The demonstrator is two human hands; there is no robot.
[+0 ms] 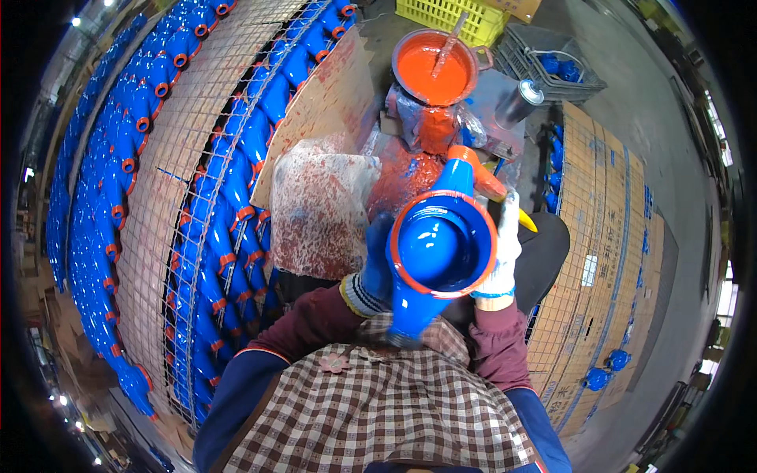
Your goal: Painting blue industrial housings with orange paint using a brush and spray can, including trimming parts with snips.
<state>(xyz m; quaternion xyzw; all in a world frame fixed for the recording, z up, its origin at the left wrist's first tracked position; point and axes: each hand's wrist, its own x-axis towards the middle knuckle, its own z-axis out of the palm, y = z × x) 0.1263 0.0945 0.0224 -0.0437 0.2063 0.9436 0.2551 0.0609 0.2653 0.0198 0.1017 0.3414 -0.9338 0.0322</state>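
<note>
Workshop: orange paint (422,69), stacked blue fittings (98,185)

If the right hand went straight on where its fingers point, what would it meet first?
Likely the grey can ahead of the right hand, though depth is unclear; the hand might pass above it.

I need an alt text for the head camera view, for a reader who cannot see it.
A person's blue-gloved left hand holds an orange-rimmed blue fitting, while the white-gloved right hand grips what looks like an orange, yellow-tipped brush. Beyond stands a pot of orange paint; similar blue pieces with orange ends are stacked at left.
</note>
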